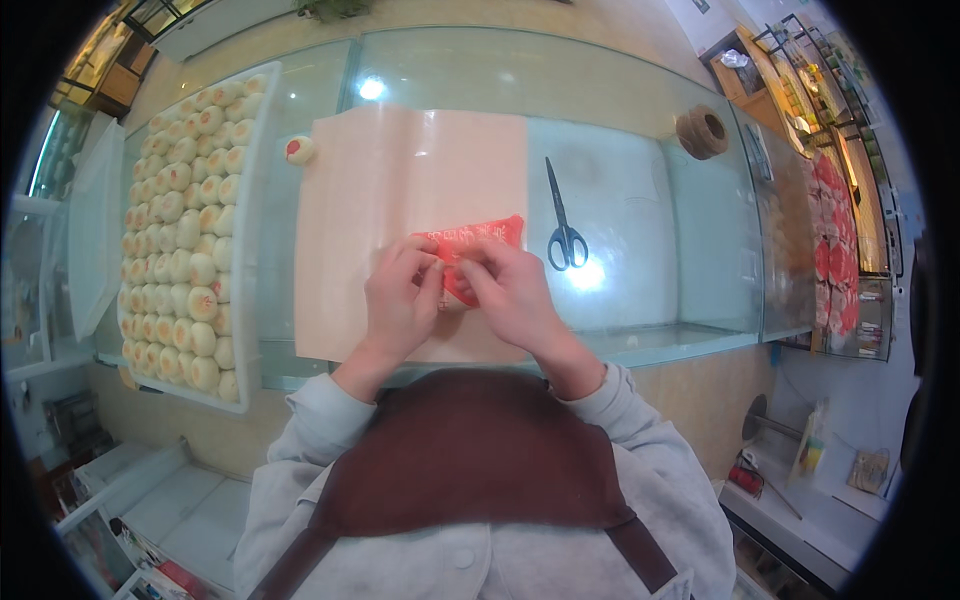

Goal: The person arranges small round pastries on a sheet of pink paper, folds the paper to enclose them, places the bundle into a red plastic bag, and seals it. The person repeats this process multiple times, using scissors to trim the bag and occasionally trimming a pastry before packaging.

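A small packet wrapped in red printed paper lies on a large sheet of pinkish paper. My left hand and my right hand meet over the packet's middle. The thumb and fingers of each are pinched together, close to one another. Whatever thin thing they pinch is too small to make out, and my hands cover part of the packet. Scissors with dark handles rest to the right of my right hand, blades pointing away from me.
A white tray of round pale pastries stands at the left of the glass counter. One pastry with a red mark sits by the paper's far left corner. A brown spool of twine stands far right. Red packages are stacked beyond.
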A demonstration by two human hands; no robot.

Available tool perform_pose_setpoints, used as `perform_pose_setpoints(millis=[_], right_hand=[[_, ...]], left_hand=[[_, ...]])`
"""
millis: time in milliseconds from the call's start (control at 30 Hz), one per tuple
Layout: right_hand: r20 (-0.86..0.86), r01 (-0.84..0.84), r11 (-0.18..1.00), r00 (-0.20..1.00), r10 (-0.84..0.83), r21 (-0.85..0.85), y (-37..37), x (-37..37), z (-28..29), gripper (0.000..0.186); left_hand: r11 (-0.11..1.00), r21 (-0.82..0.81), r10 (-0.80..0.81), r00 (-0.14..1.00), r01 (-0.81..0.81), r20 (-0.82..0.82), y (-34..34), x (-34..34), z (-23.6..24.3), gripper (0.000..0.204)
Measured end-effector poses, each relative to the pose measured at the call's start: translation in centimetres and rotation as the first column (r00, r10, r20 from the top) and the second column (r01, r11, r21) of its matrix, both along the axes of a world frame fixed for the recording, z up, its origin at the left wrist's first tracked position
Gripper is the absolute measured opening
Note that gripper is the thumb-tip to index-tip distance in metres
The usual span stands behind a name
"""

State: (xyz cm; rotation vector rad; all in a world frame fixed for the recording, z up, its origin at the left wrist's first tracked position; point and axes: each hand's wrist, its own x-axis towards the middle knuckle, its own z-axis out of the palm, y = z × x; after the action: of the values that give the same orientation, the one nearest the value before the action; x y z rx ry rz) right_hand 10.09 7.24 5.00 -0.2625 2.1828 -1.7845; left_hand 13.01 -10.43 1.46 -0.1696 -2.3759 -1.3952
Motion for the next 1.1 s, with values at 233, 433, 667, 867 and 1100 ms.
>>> perform_pose_setpoints(millis=[233, 433, 667, 867, 1100], right_hand=[[-0.246, 0.036, 0.984, 0.969, 0.008, 0.174, -0.8, 0.3, 0.1, 0.049], [-0.592, 0.197, 0.95, 0.806, -0.015, 0.243, -1.1, 1.4, -0.6, 0.048], [-0.676, 0.301, 0.931, 0.732, -0.085, 0.208, -1.0, 2.4, -2.1, 0.023], [-0.703, 0.341, 0.938, 0.682, -0.199, 0.065, -1.1, 2.1, -2.6, 0.014], [-0.783, 0.235, 0.956, 0.623, -0.009, 0.176, -0.4, 1.6, -1.6, 0.011]], left_hand=[[0.943, -0.255, -0.271, 0.939, 0.215, -0.213, -1.5, -1.2, 0.9, 0.009], [0.836, 0.548, -0.302, 0.858, 0.029, 0.415, -1.2, -0.5, 0.9, 0.016], [0.916, -0.377, -0.248, 0.935, 0.141, -0.253, -0.9, -0.4, 1.2, 0.02], [0.908, -0.296, -0.272, 0.955, 0.295, 0.119, -1.5, -0.6, 2.4, 0.006], [0.799, 0.554, -0.587, 0.507, 0.235, 0.631, -3.4, -3.7, 3.7, 0.005]])
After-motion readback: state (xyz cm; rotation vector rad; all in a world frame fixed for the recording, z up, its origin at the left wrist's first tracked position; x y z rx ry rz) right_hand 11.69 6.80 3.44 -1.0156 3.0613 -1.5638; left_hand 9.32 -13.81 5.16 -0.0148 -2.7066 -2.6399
